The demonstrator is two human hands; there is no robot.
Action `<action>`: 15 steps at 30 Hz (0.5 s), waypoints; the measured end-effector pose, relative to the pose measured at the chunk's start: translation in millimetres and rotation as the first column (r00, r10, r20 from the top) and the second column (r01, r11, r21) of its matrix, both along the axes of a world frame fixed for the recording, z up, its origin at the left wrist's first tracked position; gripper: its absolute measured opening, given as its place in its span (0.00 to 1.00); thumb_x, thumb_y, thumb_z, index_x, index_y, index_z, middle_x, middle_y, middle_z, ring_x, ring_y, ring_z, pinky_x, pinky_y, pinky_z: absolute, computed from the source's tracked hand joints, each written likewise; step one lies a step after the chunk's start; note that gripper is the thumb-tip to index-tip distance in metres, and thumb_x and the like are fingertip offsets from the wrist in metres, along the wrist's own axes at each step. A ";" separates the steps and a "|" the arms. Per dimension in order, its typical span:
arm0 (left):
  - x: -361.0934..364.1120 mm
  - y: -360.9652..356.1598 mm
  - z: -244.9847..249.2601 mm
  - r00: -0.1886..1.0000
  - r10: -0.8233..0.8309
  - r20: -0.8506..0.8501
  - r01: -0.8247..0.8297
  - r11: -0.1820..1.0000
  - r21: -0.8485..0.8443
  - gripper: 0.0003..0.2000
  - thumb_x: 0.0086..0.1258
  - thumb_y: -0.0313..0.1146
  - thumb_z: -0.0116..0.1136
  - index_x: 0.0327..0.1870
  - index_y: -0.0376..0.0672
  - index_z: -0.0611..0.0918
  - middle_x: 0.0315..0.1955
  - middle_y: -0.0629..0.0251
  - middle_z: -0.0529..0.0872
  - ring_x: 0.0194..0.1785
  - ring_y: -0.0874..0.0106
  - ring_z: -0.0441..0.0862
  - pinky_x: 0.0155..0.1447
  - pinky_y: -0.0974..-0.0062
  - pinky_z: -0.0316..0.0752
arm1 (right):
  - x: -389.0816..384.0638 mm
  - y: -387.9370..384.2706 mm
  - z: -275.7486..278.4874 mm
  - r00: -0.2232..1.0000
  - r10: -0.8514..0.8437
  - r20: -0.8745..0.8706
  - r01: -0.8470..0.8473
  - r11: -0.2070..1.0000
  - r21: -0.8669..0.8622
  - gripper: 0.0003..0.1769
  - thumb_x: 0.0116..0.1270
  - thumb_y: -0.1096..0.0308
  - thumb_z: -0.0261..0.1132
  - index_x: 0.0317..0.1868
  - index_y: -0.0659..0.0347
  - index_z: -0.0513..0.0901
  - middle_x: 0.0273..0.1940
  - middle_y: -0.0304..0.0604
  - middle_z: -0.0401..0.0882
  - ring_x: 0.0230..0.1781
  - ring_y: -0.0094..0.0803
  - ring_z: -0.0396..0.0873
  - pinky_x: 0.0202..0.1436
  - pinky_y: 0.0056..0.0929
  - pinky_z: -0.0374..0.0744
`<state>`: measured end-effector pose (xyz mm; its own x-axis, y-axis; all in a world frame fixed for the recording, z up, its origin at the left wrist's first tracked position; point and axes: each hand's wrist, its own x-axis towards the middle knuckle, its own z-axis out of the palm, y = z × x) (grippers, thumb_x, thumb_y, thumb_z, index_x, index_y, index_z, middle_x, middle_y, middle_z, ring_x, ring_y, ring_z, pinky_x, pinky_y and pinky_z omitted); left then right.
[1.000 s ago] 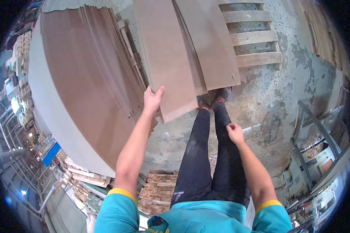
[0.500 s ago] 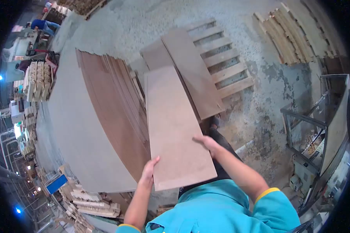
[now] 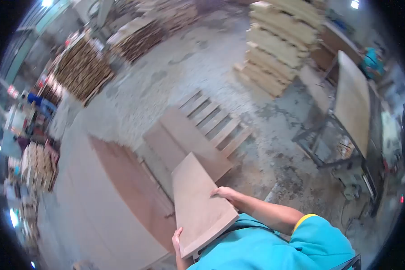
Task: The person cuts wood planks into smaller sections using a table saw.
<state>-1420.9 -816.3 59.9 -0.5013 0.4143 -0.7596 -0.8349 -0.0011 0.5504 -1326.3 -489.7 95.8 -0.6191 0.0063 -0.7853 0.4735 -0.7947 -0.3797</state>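
Observation:
A long, flat brown wooden board (image 3: 198,204) is held in front of my body, its near end close to my shirt. My left hand (image 3: 178,243) is closed on its left edge near the close corner. Against the right edge, my right hand (image 3: 225,193) is closed too, with the thumb on top and the other fingers hidden below. Just beyond the board's far end, similar brown boards (image 3: 195,139) lie side by side on a slatted wooden pallet (image 3: 233,143). Left of the held board stands a big stack of large brown sheets (image 3: 99,207).
A tall stack of pale timber (image 3: 274,49) stands at the far right. A metal-framed machine with a tilted panel (image 3: 353,103) is on the right. Farther left are bundled wood stacks (image 3: 83,67) and a person in blue (image 3: 42,103). Another person in teal (image 3: 372,63) is at upper right.
My view has tilted up and shows more of the workshop. The board now appears lower, closer to my body and more slanted, with both hands still on it.

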 end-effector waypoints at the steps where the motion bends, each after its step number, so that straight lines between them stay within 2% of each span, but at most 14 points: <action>1: 8.0 3.7 -7.9 0.996 0.028 0.084 -0.035 0.997 0.076 0.21 0.72 0.39 0.51 0.56 0.30 0.77 0.50 0.50 0.84 0.50 0.61 0.85 0.57 0.63 0.80 | 21.9 -2.1 0.5 0.999 -0.028 -0.030 0.028 0.999 -0.017 0.27 0.59 0.59 0.66 0.56 0.66 0.76 0.47 0.53 0.82 0.45 0.43 0.83 0.51 0.44 0.81; 2: 19.6 17.1 0.6 0.995 -0.035 0.091 0.025 0.994 0.109 0.21 0.72 0.39 0.51 0.56 0.30 0.77 0.50 0.50 0.84 0.50 0.61 0.85 0.57 0.63 0.80 | 41.8 -3.8 -3.8 0.998 -0.050 0.033 0.051 0.998 -0.039 0.25 0.60 0.59 0.65 0.54 0.66 0.78 0.46 0.53 0.83 0.43 0.43 0.83 0.50 0.42 0.81; 4: 50.4 41.5 36.6 0.993 -0.055 0.109 0.034 0.982 0.186 0.23 0.71 0.39 0.51 0.60 0.30 0.75 0.52 0.49 0.83 0.53 0.60 0.83 0.59 0.62 0.78 | 90.9 -4.2 -7.9 0.988 -0.142 -0.052 0.144 0.989 0.039 0.22 0.63 0.59 0.64 0.52 0.67 0.79 0.43 0.52 0.84 0.41 0.41 0.84 0.49 0.40 0.81; 5: 61.4 48.1 38.2 0.985 -0.136 0.109 0.104 0.961 0.255 0.24 0.70 0.40 0.51 0.61 0.30 0.73 0.53 0.48 0.82 0.54 0.59 0.82 0.61 0.61 0.77 | 116.8 -3.5 -8.0 0.978 -0.202 -0.055 0.205 0.976 0.068 0.22 0.63 0.59 0.64 0.52 0.67 0.79 0.43 0.52 0.84 0.41 0.41 0.84 0.49 0.40 0.81; 6: 72.1 53.7 36.7 0.975 -0.195 0.109 0.159 0.948 0.277 0.24 0.70 0.40 0.51 0.61 0.30 0.73 0.53 0.48 0.82 0.54 0.59 0.82 0.61 0.61 0.77 | 144.2 -5.0 -6.4 0.967 -0.219 -0.129 0.237 0.960 0.149 0.21 0.65 0.59 0.62 0.52 0.66 0.81 0.46 0.49 0.83 0.43 0.39 0.82 0.52 0.37 0.79; 7: 86.1 60.2 34.7 0.971 -0.240 -0.004 0.231 0.927 0.296 0.24 0.70 0.40 0.51 0.61 0.31 0.73 0.52 0.48 0.82 0.53 0.59 0.82 0.61 0.61 0.77 | 174.5 -5.3 2.5 0.954 -0.220 -0.202 0.264 0.937 0.229 0.20 0.68 0.59 0.60 0.53 0.65 0.82 0.48 0.47 0.83 0.46 0.36 0.81 0.56 0.34 0.76; 8: 107.4 64.9 34.6 0.955 -0.273 -0.116 0.295 0.905 0.306 0.24 0.70 0.40 0.51 0.61 0.31 0.73 0.52 0.49 0.82 0.53 0.58 0.82 0.60 0.61 0.77 | 207.6 -6.9 12.5 0.944 -0.259 -0.204 0.305 0.920 0.246 0.20 0.68 0.59 0.60 0.53 0.65 0.82 0.48 0.47 0.83 0.46 0.36 0.81 0.56 0.34 0.76; 9: 140.6 83.5 74.9 0.958 -0.285 -0.017 0.276 0.907 0.319 0.23 0.70 0.39 0.51 0.60 0.32 0.74 0.50 0.51 0.83 0.51 0.60 0.83 0.57 0.64 0.78 | 241.7 -13.1 36.8 0.917 -0.347 -0.198 0.389 0.889 0.242 0.20 0.68 0.59 0.60 0.52 0.65 0.82 0.48 0.46 0.83 0.47 0.34 0.80 0.57 0.33 0.75; 10: 164.9 91.3 88.1 0.948 -0.319 -0.021 0.308 0.893 0.329 0.23 0.70 0.39 0.51 0.60 0.32 0.74 0.50 0.51 0.83 0.51 0.60 0.83 0.57 0.64 0.78 | 274.8 -19.5 53.9 0.881 -0.429 -0.199 0.468 0.851 0.238 0.20 0.69 0.59 0.60 0.51 0.66 0.83 0.47 0.46 0.83 0.47 0.33 0.80 0.57 0.32 0.74; 11: 182.2 100.7 97.4 0.916 -0.391 -0.087 0.395 0.850 0.348 0.22 0.70 0.39 0.52 0.59 0.33 0.75 0.49 0.52 0.83 0.50 0.62 0.83 0.55 0.65 0.79 | 307.9 -24.1 60.5 0.836 -0.479 -0.267 0.534 0.821 0.199 0.20 0.68 0.59 0.62 0.51 0.67 0.83 0.45 0.45 0.83 0.44 0.30 0.80 0.53 0.31 0.75; 12: 197.8 107.1 103.4 0.876 -0.457 -0.152 0.480 0.799 0.362 0.22 0.70 0.39 0.52 0.58 0.33 0.76 0.48 0.53 0.84 0.49 0.64 0.84 0.54 0.66 0.80 | 339.0 -30.9 68.4 0.815 -0.507 -0.279 0.568 0.796 0.211 0.20 0.68 0.59 0.62 0.51 0.67 0.83 0.45 0.45 0.83 0.44 0.30 0.80 0.53 0.31 0.75; 14: 224.6 121.5 96.9 0.840 -0.502 -0.207 0.542 0.760 0.359 0.18 0.70 0.38 0.53 0.54 0.35 0.78 0.45 0.57 0.85 0.46 0.66 0.84 0.51 0.68 0.80 | 394.8 -47.2 83.9 0.741 -0.589 -0.322 0.671 0.663 0.332 0.20 0.68 0.59 0.63 0.50 0.67 0.83 0.43 0.46 0.84 0.40 0.30 0.82 0.47 0.31 0.78; 15: 234.8 135.3 90.2 0.812 -0.548 -0.203 0.579 0.706 0.408 0.17 0.70 0.38 0.53 0.53 0.36 0.79 0.44 0.58 0.85 0.45 0.67 0.84 0.50 0.69 0.81 | 421.5 -51.4 90.1 0.722 -0.606 -0.335 0.692 0.634 0.344 0.20 0.68 0.59 0.63 0.50 0.67 0.83 0.43 0.46 0.84 0.40 0.30 0.82 0.47 0.31 0.78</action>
<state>-1186.1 -681.0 150.1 -0.1063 0.9077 -0.4059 -0.7224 0.2100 0.6588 -904.8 -541.1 185.9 -0.4454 0.7561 -0.4794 -0.2101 -0.6088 -0.7650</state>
